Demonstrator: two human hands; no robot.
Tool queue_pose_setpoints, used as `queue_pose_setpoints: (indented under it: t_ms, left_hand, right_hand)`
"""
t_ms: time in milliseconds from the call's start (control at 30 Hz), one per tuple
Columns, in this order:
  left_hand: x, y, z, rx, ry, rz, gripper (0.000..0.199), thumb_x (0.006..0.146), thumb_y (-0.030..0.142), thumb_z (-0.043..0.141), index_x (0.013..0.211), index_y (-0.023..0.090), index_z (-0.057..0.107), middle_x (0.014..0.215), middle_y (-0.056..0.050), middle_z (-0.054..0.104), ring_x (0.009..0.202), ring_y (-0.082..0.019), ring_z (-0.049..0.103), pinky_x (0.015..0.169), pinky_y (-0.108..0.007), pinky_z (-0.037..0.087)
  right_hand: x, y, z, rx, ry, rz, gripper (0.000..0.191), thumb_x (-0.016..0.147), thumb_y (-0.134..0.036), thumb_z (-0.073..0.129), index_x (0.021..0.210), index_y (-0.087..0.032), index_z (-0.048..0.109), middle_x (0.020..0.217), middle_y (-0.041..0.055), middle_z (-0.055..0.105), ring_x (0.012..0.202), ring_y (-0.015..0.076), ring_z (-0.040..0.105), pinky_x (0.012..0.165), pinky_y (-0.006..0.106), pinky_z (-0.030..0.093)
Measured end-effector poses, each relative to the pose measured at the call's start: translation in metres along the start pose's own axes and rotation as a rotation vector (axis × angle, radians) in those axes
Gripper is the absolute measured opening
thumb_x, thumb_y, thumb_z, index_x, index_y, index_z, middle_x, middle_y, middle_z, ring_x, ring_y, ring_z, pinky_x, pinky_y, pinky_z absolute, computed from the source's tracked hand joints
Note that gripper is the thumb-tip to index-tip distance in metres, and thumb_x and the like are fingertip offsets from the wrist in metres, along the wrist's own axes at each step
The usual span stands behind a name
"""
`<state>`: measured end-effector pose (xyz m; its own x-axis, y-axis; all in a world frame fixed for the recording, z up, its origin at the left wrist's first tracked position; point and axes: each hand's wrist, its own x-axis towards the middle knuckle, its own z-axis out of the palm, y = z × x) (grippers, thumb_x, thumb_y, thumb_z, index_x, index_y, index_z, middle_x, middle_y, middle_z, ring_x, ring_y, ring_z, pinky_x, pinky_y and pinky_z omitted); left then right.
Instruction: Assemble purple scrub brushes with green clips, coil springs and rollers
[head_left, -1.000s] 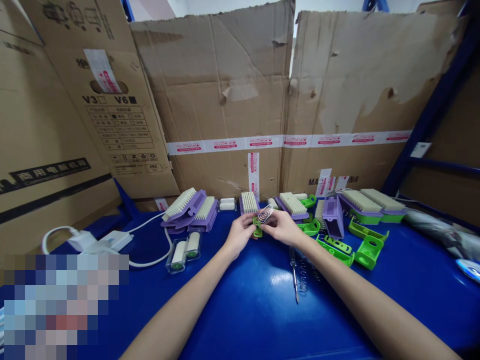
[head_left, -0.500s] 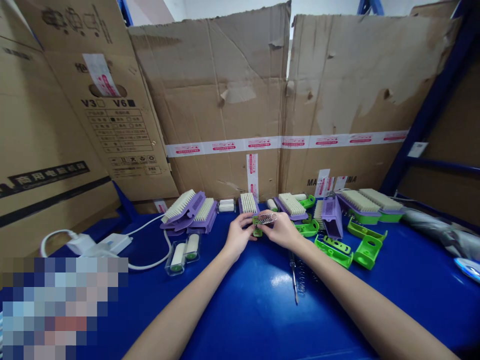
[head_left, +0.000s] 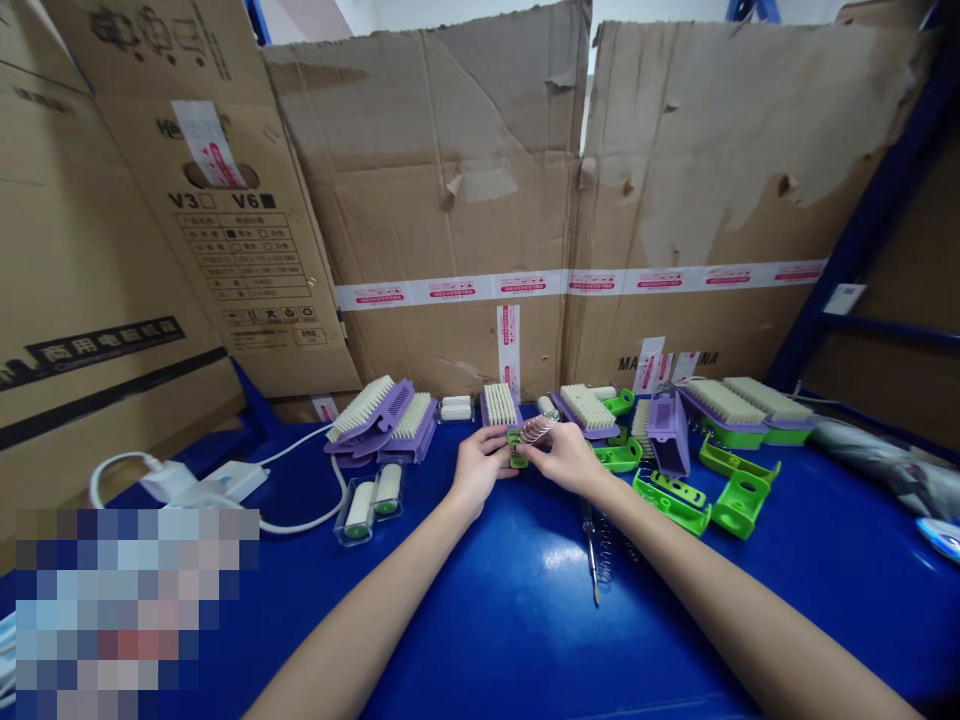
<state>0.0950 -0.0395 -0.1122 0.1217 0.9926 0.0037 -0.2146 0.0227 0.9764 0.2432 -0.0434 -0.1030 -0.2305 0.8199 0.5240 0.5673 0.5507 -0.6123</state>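
Note:
Between my hands, at the middle of the view, is a small green plastic part [head_left: 517, 449]. My left hand [head_left: 478, 468] is closed on it from the left. My right hand [head_left: 564, 457] pinches a metal coil spring [head_left: 537, 428] at the green part's right side; the spring slants up to the right. Whether the spring's lower end is seated on the green part is hidden by the fingers. Just beyond stands a purple brush block with cream bristles [head_left: 500, 404]. A screwdriver [head_left: 592, 560] and more springs [head_left: 604, 555] lie below my right wrist.
Green brackets [head_left: 741, 503] and bristled blocks [head_left: 724, 401] lie on the blue table [head_left: 480, 620] at right. Purple parts [head_left: 388, 415], clear cases with rollers [head_left: 360, 510] and a white cable with adapters [head_left: 232, 483] are at left. Cardboard [head_left: 450, 220] stands behind.
The spring has tilted from nearly level to slanting up to the right. My right hand has turned slightly with it. The whole view has shifted a little.

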Motion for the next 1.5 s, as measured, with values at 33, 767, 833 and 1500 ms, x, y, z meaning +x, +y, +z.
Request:
queue_pose_setpoints:
  t_ms: [33, 767, 833, 1500]
  left_hand:
    - [0.0003, -0.0004, -0.0002, -0.004, -0.003, 0.006, 0.036, 0.067, 0.014, 0.072, 0.1, 0.012, 0.057, 0.096, -0.014, 0.068, 0.066, -0.017, 0.067, 0.056, -0.027, 0.056]
    - [0.0005, -0.0002, -0.0014, 0.007, -0.052, 0.043, 0.047, 0.064, 0.008, 0.067, 0.109, 0.013, 0.055, 0.097, -0.011, 0.066, 0.072, -0.018, 0.066, 0.062, -0.031, 0.056]
    - [0.0009, -0.0006, -0.0016, 0.011, -0.054, 0.044, 0.046, 0.064, 0.007, 0.066, 0.109, 0.012, 0.056, 0.097, -0.011, 0.066, 0.072, -0.018, 0.066, 0.062, -0.031, 0.056]
    - [-0.0001, 0.0009, 0.0026, 0.075, -0.016, 0.053, 0.039, 0.062, 0.001, 0.06, 0.1, 0.01, 0.063, 0.088, -0.008, 0.066, 0.069, -0.015, 0.063, 0.056, -0.024, 0.055]
  right_hand:
    - [0.0002, 0.0002, 0.0, 0.025, 0.0, 0.019, 0.005, 0.074, -0.02, 0.06, 0.078, -0.018, 0.063, 0.073, 0.0038, 0.068, 0.065, 0.0182, 0.063, 0.06, 0.027, 0.047]
    - [0.0006, 0.0038, -0.0006, 0.105, -0.004, 0.046, 0.019, 0.071, -0.018, 0.061, 0.09, -0.019, 0.063, 0.081, 0.0044, 0.07, 0.072, 0.0206, 0.066, 0.065, 0.029, 0.052]
    - [0.0004, 0.0041, -0.0006, 0.104, -0.01, 0.043, 0.018, 0.072, -0.018, 0.061, 0.09, -0.019, 0.064, 0.081, 0.0046, 0.07, 0.073, 0.0208, 0.067, 0.065, 0.029, 0.052]
    - [0.0005, -0.0028, -0.0025, -0.027, -0.036, -0.031, 0.006, 0.071, -0.015, 0.062, 0.065, -0.016, 0.063, 0.071, 0.0038, 0.066, 0.065, 0.016, 0.06, 0.06, 0.024, 0.044]
